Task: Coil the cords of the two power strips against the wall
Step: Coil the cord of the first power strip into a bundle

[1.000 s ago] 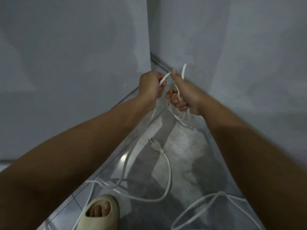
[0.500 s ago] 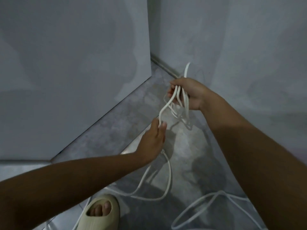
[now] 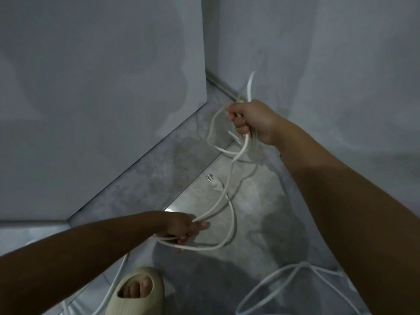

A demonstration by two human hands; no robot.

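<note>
- Bare corner: grey walls (image 3: 91, 98) over a mottled grey floor (image 3: 261, 201), with a shiny strip along the floor near the left wall.
- Two bare forearms reaching in from the lower edge, hands well apart.
- Right hand (image 3: 252, 119) raised near the corner, fisted round a bunch of white cord (image 3: 230, 176) loops; loops drooping below and left of the fist, one bend poking up above it.
- Left hand (image 3: 184, 228) lower and nearer, fingers curled round strands of the same cord, one of them running up to the right hand.
- From the left hand, a further curve of cord sweeping right and back up to the plug (image 3: 214, 183).
- Plug low between the hands, prongs toward the left wall; on the floor or just above it, hard to tell.
- Second cord (image 3: 283, 268) in loose loops on the floor at bottom right, partly hidden by the right forearm.
- Beige slipper (image 3: 141, 292) with bare toes at the bottom edge, another white strand just beside it on the left.
</note>
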